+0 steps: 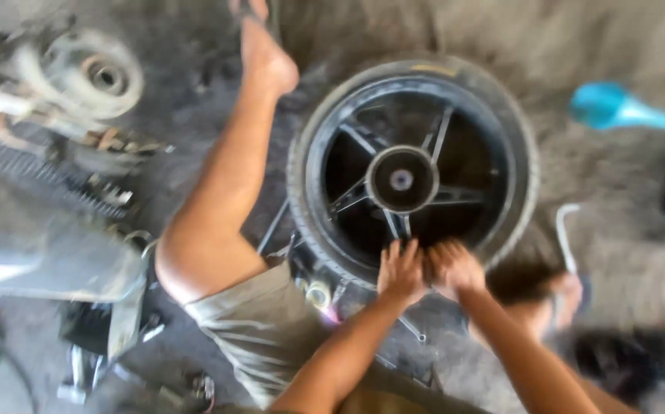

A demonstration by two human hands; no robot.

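Item: motorcycle wheel (413, 172) lying flat on workshop floor (593, 176) | tyre (302, 207) sitting on rim | left hand (401, 270), right hand (452, 267) pressing near edge, fingers curled onto it | bead work appearing unfinished.

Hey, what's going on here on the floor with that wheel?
A person sits on the ground with a motorcycle wheel lying flat in front of them, tyre still on the black spoked rim. Both hands press side by side on the near edge of the tyre: the left hand and the right hand. The picture is blurred, so whether they hold a tool is unclear. Their bare leg stretches along the wheel's left side. A bent metal bar lies to the right, engine parts to the left.
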